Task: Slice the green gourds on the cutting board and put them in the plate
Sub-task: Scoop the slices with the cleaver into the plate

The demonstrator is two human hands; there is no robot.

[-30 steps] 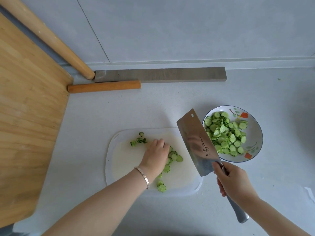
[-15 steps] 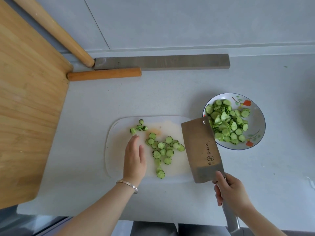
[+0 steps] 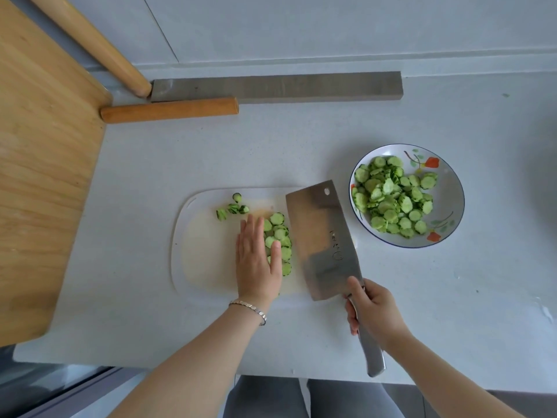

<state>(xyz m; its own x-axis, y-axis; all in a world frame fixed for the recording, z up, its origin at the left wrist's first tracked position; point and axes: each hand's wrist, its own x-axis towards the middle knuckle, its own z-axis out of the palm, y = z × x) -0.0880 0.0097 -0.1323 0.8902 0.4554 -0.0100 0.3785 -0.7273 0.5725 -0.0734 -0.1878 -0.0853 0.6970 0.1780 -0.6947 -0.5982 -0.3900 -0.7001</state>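
Cutting board (image 3: pixel 205 251): slices (image 3: pixel 278 233) against left grip (image 3: pixel 257 260)

At the left of the frame, the wooden board (image 3: pixel 39 176) shows matt grain. The cleaver (image 3: pixel 322 239) is brushed metal. The plate (image 3: pixel 452 203) at right looks glossy ceramic.

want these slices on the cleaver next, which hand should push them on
Left. The left hand lies flat against the slices, on the side opposite the cleaver, so it could likely sweep them onto the blade. The right hand grips the cleaver's handle.
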